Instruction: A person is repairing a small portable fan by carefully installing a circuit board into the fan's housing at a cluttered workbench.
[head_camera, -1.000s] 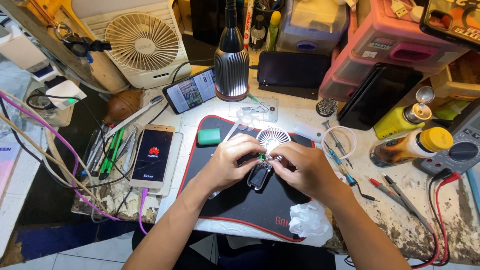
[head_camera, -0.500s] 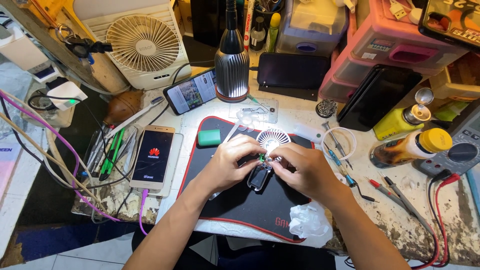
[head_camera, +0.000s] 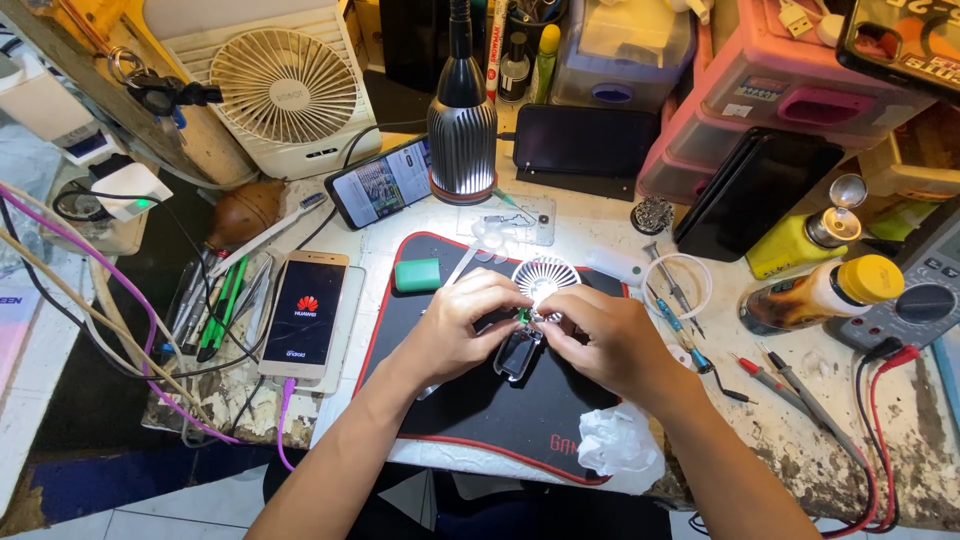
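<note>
Over the black mat (head_camera: 470, 420), both hands (head_camera: 455, 330) (head_camera: 605, 340) pinch a small dark device (head_camera: 517, 355), fingers hiding its top.

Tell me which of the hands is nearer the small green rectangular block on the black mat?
Left. The left hand sits just right of the green block; the right hand lies farther right.

Both forearms are bare to the elbow, with no sleeves, rings or watch showing.

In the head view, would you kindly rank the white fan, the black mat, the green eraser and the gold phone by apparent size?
1. Black mat
2. White fan
3. Gold phone
4. Green eraser
The fan stands farther back, so its rank is less sure.
</note>
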